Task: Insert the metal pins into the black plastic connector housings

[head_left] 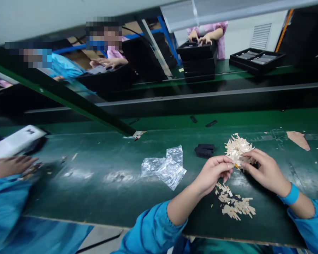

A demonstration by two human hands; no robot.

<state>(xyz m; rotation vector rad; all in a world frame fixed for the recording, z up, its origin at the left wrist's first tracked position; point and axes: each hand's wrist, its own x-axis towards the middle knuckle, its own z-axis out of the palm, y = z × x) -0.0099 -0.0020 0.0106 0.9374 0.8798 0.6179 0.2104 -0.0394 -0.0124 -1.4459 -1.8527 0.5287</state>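
My left hand (pixel 214 172) is closed in a pinch, thumb against forefinger, at the near edge of a heap of small cream-coloured strips (pixel 237 144). Facing it, my right hand (pixel 265 171) has its thumb and fingertips closed together, a blue band round the wrist. Between the fingertips shows a tiny orange piece (pixel 236 165); which hand grips it, and what else they hold, is too small to tell. Below my hands lies a second, flatter scatter of cream strips (pixel 237 204) on the green table (pixel 108 204). A small stack of black pieces (pixel 204 150) sits beyond my left hand.
A crumpled clear plastic bag (pixel 165 167) lies left of my hands. A co-worker's hand (pixel 12 167) is at far left beside a white object (pixel 18 141). Behind stand stacked black trays (pixel 198 61) and another tray (pixel 257 61). A green post (pixel 76 100) slants across the left.
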